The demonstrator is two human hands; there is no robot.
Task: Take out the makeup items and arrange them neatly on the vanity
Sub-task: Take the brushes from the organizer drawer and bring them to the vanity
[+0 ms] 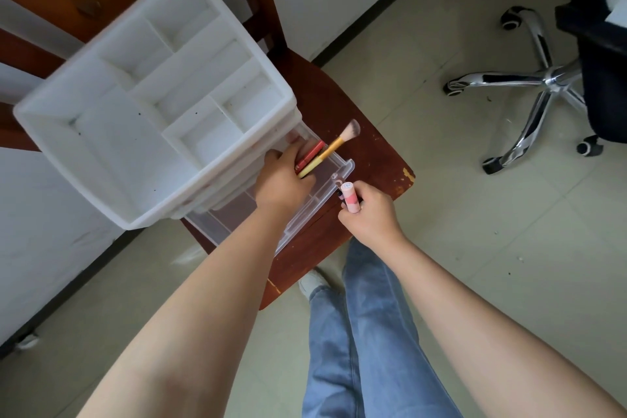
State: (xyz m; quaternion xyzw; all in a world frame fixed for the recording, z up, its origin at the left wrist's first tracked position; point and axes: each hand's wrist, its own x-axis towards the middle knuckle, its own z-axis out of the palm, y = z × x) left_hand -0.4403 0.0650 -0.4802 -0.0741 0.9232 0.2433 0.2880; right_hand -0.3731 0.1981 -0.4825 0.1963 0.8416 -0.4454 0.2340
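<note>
I'm mid-unloading: my left hand (283, 176) grips the yellow-handled makeup brush (330, 149) in the clear plastic drawer (307, 214), my right hand (368, 214) clasps the pink tube (351, 197); next, lift them out

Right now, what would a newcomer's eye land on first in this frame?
Probably the big white organizer on the wooden chair, its top compartments bare and a clear drawer pulled out below. Next, the two hands: the left hand grips a yellow-handled brush and a red stick over the drawer, while the right hand holds a pink tube beside it.
</note>
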